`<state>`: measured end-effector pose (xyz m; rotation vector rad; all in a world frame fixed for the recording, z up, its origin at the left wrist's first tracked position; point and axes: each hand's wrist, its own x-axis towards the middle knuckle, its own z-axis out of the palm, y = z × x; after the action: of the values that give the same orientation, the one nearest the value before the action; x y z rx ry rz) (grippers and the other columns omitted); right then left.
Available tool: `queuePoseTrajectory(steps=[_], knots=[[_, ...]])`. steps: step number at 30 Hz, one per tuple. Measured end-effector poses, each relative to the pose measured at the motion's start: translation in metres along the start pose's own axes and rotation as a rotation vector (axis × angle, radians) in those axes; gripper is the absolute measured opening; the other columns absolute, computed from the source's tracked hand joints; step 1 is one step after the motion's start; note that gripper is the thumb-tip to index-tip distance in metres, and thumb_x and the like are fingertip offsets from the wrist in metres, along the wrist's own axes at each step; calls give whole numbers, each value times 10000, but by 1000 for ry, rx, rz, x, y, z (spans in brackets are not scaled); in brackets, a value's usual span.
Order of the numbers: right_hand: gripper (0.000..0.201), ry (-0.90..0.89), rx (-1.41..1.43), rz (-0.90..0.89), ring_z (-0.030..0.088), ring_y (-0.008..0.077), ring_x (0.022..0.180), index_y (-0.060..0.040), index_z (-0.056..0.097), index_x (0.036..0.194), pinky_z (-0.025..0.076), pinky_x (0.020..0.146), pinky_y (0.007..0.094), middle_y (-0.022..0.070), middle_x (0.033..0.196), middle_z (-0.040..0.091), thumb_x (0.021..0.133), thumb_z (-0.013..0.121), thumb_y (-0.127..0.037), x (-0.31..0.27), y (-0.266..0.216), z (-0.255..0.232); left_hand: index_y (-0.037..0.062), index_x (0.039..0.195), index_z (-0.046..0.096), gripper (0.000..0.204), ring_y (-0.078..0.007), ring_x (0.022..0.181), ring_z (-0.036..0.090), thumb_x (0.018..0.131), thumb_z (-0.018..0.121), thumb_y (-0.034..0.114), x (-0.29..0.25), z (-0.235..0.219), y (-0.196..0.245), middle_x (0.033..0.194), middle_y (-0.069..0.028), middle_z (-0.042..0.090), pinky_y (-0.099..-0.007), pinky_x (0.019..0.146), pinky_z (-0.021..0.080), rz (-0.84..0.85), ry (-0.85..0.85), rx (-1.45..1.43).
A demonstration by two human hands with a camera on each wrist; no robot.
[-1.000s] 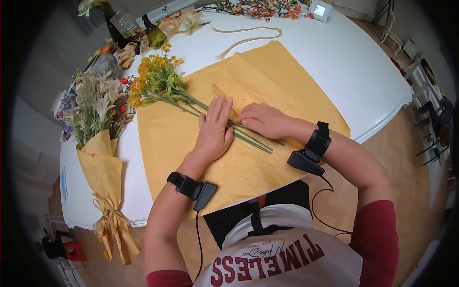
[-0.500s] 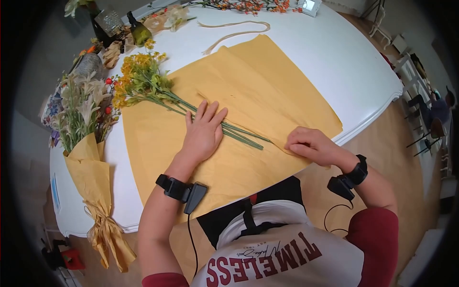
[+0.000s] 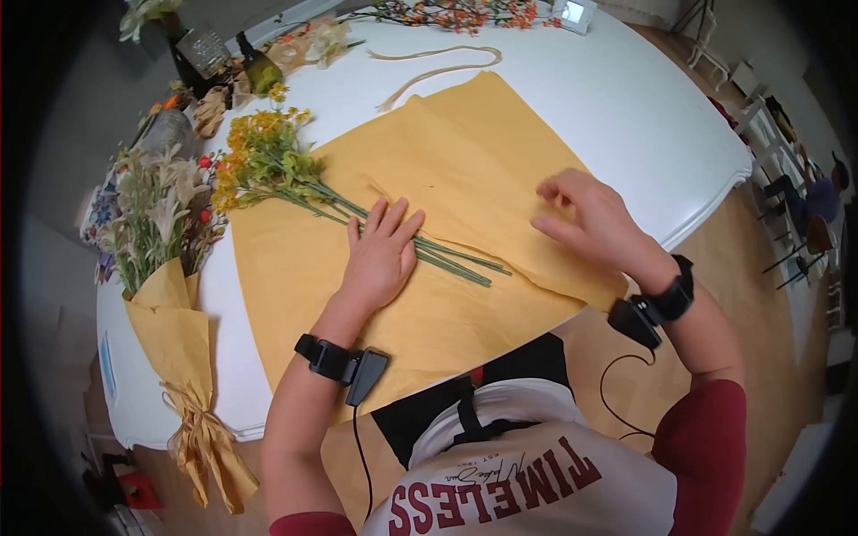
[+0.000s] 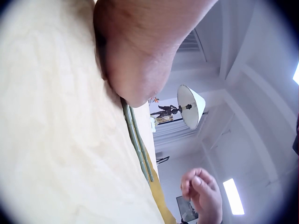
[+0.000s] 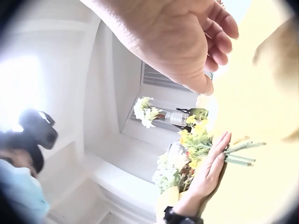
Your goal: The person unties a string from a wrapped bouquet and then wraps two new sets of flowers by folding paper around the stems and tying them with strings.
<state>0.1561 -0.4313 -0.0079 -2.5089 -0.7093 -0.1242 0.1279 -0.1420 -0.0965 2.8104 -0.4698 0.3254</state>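
In the head view, a bunch of yellow artificial flowers [image 3: 259, 156] lies across a sheet of yellow wrapping paper [image 3: 304, 295], its green stems [image 3: 460, 266] pointing to the lower right. My left hand [image 3: 382, 259] presses flat over the stems, fingers straight and a little spread. The stem ends [image 4: 135, 140] stick out from under this hand in the left wrist view. Over the right part of the paper hovers my right hand [image 3: 590, 219], fingers loosely bent and holding nothing. A folded layer of paper runs along the right side of the stems.
A wrapped bouquet [image 3: 174, 330] lies at the table's left edge. A length of cord [image 3: 438, 67] rests beyond the paper. At the back stand a green bottle [image 3: 259, 70] and orange-berried branches [image 3: 456, 12] on the white table [image 3: 643, 134].
My right hand has gone from beside the stems to the paper's lower right edge, then let go and lifted up and away. The left hand stays on the stems.
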Motion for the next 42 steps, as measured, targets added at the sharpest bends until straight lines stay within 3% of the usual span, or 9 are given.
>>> queuePoseTrajectory(steps=[2,4,7,13,15,28,30,37,42], knots=[[290,338,-134,-286,592,316,713,34,589,876,474,662,386,169,789,607,763,641,-227,30,18,33,162,1278,481,435,-350,1294,292,845,468,132,0,2,-2,1370,-110,392,-601,1026,171,10,-10,-45],[313,74,-196,54,592,357,730,29,575,934,486,700,415,166,818,606,764,641,-225,55,25,53,163,1288,471,436,-349,1300,282,852,470,146,0,0,-1,1379,-108,380,-603,1029,166,-14,-21,-39],[270,-60,-46,131,594,360,762,19,577,931,481,695,422,173,872,601,769,636,-190,64,4,59,159,1305,449,441,-342,1309,262,865,474,169,-1,-3,-1,1394,-108,354,-605,1027,168,5,-53,-46],[128,32,26,-449,589,305,667,-15,557,825,474,578,390,153,734,556,722,594,-82,14,-74,72,110,1205,530,362,-304,1228,386,868,513,242,0,-9,-1,1327,-104,447,-481,996,303,-109,-102,-271],[126,-12,25,-447,585,294,654,-21,549,820,471,559,381,144,719,543,712,588,-72,8,-81,95,116,1207,525,422,-285,1154,470,848,563,334,-4,-3,-8,1266,-101,513,-338,956,384,-187,-151,-536],[195,-109,235,-306,601,324,708,-17,558,951,482,625,395,145,818,609,784,609,-103,-3,-77,126,71,1141,545,381,-292,1083,517,817,616,260,-18,-1,-35,1186,-142,550,-365,898,420,-156,-68,-741],[186,-108,259,-297,601,324,701,-18,559,943,481,624,395,143,801,609,785,607,-104,-2,-77,127,55,1112,557,373,-297,1049,535,804,633,252,-19,4,-39,1154,-144,565,-368,872,436,-185,164,-483],[161,-207,226,-320,591,301,733,-32,565,906,470,624,387,131,810,603,776,612,-116,1,-85,124,49,1122,541,414,-297,1040,530,788,655,266,-19,18,-54,1127,-134,573,-376,866,437,-93,260,-366],[144,-156,100,-468,542,277,800,-56,577,851,431,691,381,91,816,600,727,632,-106,5,-91,118,37,1175,505,414,-234,1041,532,821,642,202,-22,5,-50,1157,-99,560,-352,863,452,-199,246,-736]])
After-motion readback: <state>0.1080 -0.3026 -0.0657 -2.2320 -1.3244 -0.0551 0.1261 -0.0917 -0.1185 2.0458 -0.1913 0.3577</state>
